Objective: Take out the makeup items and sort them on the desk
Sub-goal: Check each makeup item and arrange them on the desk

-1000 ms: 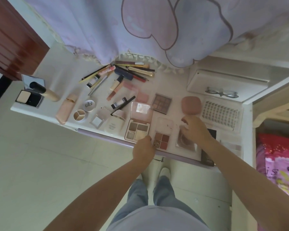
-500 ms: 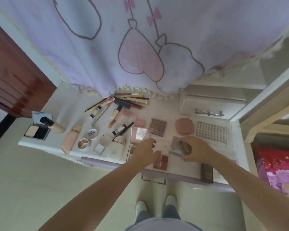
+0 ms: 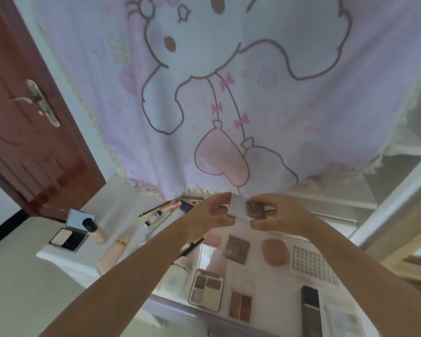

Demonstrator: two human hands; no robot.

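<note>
Both hands are raised above the white desk [image 3: 66, 261] and hold one small clear compact [image 3: 247, 208] with a dark pan inside. My left hand [image 3: 213, 215] pinches its left side and my right hand [image 3: 276, 216] grips its right side. Below them lie an open four-pan eyeshadow palette [image 3: 206, 289], a small reddish palette [image 3: 240, 305], a brown square palette [image 3: 238, 244], a pink puff case [image 3: 275, 251] and a black tube [image 3: 311, 305]. At the left stand a foundation bottle [image 3: 94, 230] and an open powder compact [image 3: 69, 237].
A lilac cartoon curtain [image 3: 229, 93] hangs over the desk's far side, with pencils and lip tubes [image 3: 163, 210] at its hem. A dotted tray [image 3: 312, 265] lies at the right. A dark red door [image 3: 22, 132] stands at the left.
The view has tilted upward. My right hand lifted the small clear compact off the desk, and my left hand left the palettes and came up to hold its other side.
</note>
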